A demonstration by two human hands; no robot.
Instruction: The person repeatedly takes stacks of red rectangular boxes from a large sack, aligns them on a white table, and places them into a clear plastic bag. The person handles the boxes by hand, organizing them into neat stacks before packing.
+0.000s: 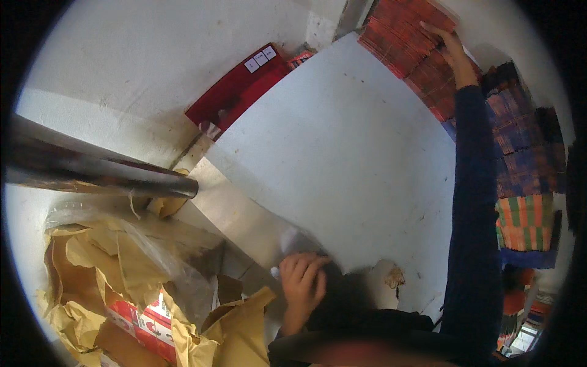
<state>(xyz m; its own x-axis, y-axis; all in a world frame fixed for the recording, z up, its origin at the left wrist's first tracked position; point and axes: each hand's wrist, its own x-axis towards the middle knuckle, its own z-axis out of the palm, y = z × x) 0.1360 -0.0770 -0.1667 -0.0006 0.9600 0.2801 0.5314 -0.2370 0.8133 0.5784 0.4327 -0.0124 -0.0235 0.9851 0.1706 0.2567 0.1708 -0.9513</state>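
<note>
Reaching up to the top right, my right hand point(451, 48) rests on a stack of red plaid, flat folded items point(394, 41), perhaps cloth or printed packs, at the far edge of a white tabletop point(348, 151). My left hand point(302, 282) is at the table's near left edge with its fingers curled; a small whitish thing point(275, 272) shows beside it, and whether the hand holds it I cannot tell. A small coil of tan string or rubber bands point(394, 278) lies on the table near my body.
Stacks of blue plaid point(518, 124) and orange-green striped items point(525, 220) line the right side. A red sheet or folder point(243, 89) stands by the wall. A dark metal pipe point(101, 160) juts in from the left above torn brown paper wrapping point(238, 330) around red-and-white printed packs point(142, 325).
</note>
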